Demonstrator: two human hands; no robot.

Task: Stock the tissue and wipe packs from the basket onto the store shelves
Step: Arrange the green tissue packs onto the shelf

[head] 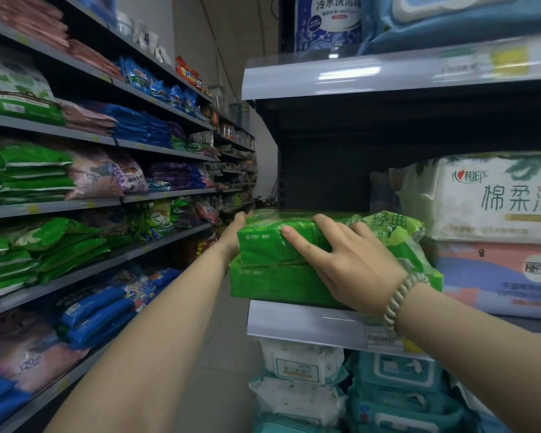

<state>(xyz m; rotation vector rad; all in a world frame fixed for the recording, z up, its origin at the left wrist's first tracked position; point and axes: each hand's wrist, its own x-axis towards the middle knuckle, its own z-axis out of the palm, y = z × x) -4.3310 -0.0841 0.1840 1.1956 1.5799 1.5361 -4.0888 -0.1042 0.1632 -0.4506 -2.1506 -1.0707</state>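
A green tissue pack [263, 242] lies on top of another green pack [272, 284] at the left end of the middle right-hand shelf [306, 323]. My left hand [236, 232] presses against the upper pack's left end. My right hand [347, 260], with a bead bracelet on the wrist, lies over its front and top, fingers spread on the wrapper. Both packs overhang the shelf's front edge a little. The basket is out of view.
To the right on the same shelf stand a white wipe pack [494, 198] over a pink and blue pack [497, 276]. Dark free room lies behind the green packs. Teal and white wipe packs [394, 392] fill the shelf below. Stocked shelves [75, 207] line the aisle's left side.
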